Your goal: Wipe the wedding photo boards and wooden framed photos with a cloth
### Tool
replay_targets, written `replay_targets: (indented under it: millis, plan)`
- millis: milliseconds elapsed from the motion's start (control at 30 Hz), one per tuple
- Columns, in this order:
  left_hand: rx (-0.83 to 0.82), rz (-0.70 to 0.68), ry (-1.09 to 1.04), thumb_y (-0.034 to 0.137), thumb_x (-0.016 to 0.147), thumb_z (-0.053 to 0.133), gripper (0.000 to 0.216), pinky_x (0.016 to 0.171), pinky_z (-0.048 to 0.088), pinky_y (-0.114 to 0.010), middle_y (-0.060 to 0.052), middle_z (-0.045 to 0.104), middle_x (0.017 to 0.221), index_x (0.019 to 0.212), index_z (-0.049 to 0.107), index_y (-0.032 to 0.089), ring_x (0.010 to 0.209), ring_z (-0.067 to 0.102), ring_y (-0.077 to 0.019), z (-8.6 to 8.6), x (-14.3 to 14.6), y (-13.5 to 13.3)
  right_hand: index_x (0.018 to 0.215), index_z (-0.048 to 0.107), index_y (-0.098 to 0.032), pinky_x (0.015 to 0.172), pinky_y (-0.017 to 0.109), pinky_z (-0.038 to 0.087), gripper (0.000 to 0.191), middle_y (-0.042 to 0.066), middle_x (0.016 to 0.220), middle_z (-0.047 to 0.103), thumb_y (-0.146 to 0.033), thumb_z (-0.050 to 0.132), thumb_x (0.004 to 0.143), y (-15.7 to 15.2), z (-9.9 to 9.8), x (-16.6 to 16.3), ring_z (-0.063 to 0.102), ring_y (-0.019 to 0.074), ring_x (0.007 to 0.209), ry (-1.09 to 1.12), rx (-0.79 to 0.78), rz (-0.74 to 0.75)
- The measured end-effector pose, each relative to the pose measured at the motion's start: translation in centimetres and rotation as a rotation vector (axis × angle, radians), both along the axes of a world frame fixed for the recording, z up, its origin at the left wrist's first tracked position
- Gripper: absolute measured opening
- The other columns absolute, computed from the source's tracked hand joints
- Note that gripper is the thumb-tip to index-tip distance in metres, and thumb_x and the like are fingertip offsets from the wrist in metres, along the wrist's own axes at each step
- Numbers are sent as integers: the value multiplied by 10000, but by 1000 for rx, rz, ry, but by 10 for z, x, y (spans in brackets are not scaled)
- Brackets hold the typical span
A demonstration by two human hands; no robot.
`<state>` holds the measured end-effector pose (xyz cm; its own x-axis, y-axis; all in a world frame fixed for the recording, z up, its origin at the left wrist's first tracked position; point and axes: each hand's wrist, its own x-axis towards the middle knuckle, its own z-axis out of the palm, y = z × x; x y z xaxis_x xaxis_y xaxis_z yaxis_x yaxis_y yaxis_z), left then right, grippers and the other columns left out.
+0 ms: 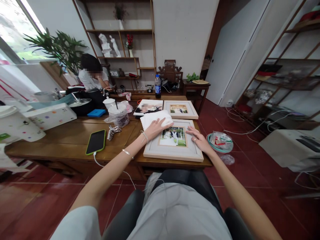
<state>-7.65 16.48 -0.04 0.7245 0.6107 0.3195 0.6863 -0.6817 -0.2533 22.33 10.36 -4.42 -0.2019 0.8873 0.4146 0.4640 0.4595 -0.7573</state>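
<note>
A pale wooden picture frame (175, 154) with a photo lies flat at the near edge of the low wooden table (70, 136). My right hand (198, 138) rests flat on the frame's right border, fingers stretched out. My left hand (156, 127) lies open on a folded white cloth (155, 117) at the frame's top left corner, fingertips over the frame's upper edge. Behind it lie a second framed photo (180, 109) and a photo print (148, 107).
A green-cased phone (96, 141) on a charging cable lies left of the frame. Plastic cups (117, 113), a water bottle (157, 86), white boxes and bowls crowd the table. A person (92, 78) sits at the far left. A bag (220, 141) and cables lie on the red floor at right.
</note>
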Motion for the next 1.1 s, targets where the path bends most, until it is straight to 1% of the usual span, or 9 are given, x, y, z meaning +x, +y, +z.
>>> replay_targets:
  millis: [133, 233, 333, 533, 667, 767, 933, 1033, 1100]
  plan:
    - [-2, -50, -114, -41, 860, 368, 652, 1067, 392, -444, -137, 385, 1495, 1435, 408, 265, 1340, 433, -272, -6, -7, 6, 1126, 697, -269, 1178, 549, 195, 500, 29, 1424, 527, -115, 503, 691, -3, 1, -1, 338, 263, 1414, -7, 12, 3]
    - [3, -115, -271, 27, 906, 371, 443, 1061, 422, -374, -134, 470, 1428, 1282, 541, 189, 1295, 490, -223, -11, -11, 9, 1129, 695, -266, 1178, 537, 205, 501, 29, 1417, 535, -116, 498, 693, -4, 1, -1, 351, 255, 1407, -8, 18, 2]
    - [9, -124, -371, 83, 932, 374, 301, 994, 478, -345, -147, 534, 1346, 1138, 584, 150, 1250, 527, -222, -10, -12, 7, 1125, 698, -263, 1177, 533, 208, 495, 35, 1408, 544, -120, 498, 695, -4, 1, -2, 360, 255, 1401, -1, 25, 5]
    - [9, 78, -234, 29, 859, 408, 517, 961, 471, -424, -136, 427, 1433, 1324, 492, 239, 1203, 538, -272, 0, 3, -4, 1118, 699, -274, 1167, 548, 215, 492, 28, 1391, 561, -123, 504, 693, -4, 2, -1, 360, 263, 1399, 7, 16, 17]
    - [-21, 239, -134, 103, 861, 465, 421, 940, 451, -493, -182, 341, 1492, 1261, 554, 199, 1249, 473, -349, 8, 19, -5, 1131, 695, -248, 1172, 531, 219, 495, 46, 1393, 559, -121, 497, 695, -5, 3, -1, 353, 257, 1403, -3, 14, 24]
    - [-32, 290, -103, 150, 870, 481, 415, 921, 437, -559, -192, 286, 1530, 1276, 555, 195, 1268, 434, -403, 11, 26, 3, 1132, 695, -245, 1175, 530, 212, 509, 47, 1397, 556, -106, 489, 688, -6, 4, -1, 344, 256, 1407, -8, 4, 25]
    - [-105, 187, -5, 34, 822, 428, 507, 1011, 289, -701, -140, 337, 1531, 1286, 561, 191, 1369, 286, -436, 7, 20, 13, 1109, 702, -271, 1175, 532, 217, 512, 20, 1379, 572, -99, 485, 678, -6, 6, -3, 360, 254, 1400, 11, -9, 9]
    - [-193, 76, -6, 1, 824, 384, 533, 1047, 308, -645, -148, 388, 1500, 1299, 549, 180, 1383, 304, -378, 8, 10, -3, 1079, 709, -265, 1177, 514, 229, 514, 15, 1372, 578, -90, 485, 651, -5, 5, -4, 377, 250, 1392, 39, -13, -16]
    - [-239, 3, 23, -12, 818, 386, 540, 1079, 305, -595, -140, 419, 1481, 1292, 551, 188, 1388, 324, -339, 10, 3, -29, 1065, 712, -261, 1179, 506, 228, 511, 16, 1374, 576, -86, 487, 641, -4, 5, -4, 382, 249, 1390, 56, -15, -33]
